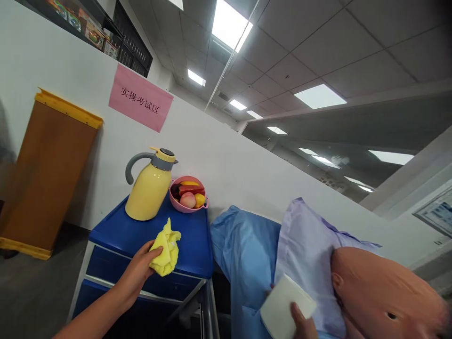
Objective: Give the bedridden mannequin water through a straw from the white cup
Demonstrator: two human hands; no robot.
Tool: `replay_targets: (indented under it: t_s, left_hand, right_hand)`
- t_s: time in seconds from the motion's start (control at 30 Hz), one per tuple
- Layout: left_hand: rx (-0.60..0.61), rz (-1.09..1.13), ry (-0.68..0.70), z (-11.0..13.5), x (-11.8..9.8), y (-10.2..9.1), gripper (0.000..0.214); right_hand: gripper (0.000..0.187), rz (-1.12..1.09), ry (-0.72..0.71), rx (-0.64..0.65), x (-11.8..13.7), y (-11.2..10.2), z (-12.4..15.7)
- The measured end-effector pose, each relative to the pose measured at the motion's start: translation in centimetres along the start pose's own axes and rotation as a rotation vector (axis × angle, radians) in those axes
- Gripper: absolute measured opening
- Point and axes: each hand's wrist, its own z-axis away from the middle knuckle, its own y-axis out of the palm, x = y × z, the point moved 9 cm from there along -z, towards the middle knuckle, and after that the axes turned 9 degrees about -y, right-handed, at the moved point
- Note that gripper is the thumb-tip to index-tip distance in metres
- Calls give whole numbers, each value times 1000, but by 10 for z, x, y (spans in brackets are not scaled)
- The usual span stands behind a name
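My left hand [139, 270] is closed on a crumpled yellow cloth [165, 249], held over the front edge of a blue cart top [190, 245]. My right hand [303, 325] grips a white folded pad or towel [286, 306] at the bottom of the view, beside a lilac pillow [307, 249]. A training manikin's head [384, 292] lies on that pillow at the lower right.
On the cart stand a yellow thermos jug [148, 188] and a pink bowl of fruit [188, 194]. A blue sheet [243, 249] covers the bed. A brown and yellow board [42, 174] leans on the white wall, under a pink sign [140, 98].
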Motion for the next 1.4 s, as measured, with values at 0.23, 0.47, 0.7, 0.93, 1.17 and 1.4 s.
replay_targets:
  t_s: [0.23,0.47,0.7,0.93,1.17,1.4]
  left_hand:
    - [-137,-304,261,-56,-45,-33,64]
    - [-200,-601,453,-105,-60,-21,74]
    - [-33,-685,490,-124,-61,4,95]
    - [-217,-893,557,-123,-71,15,52]
    - [-445,-848,549,-125,-78,0,36]
    - [-376,-864,641,-124,-76,6,53]
  right_hand:
    - [77,-16,-128,205,-19,196,16]
    - [68,21,-250,236,-43,284,8]
    - [70,-41,-289,195,-54,307,2]
    - [65,-148,-297,144,-57,301,1]
    - [67,-216,-274,152,-61,297,2]
    - [70,-225,-283,178,-56,297,5]
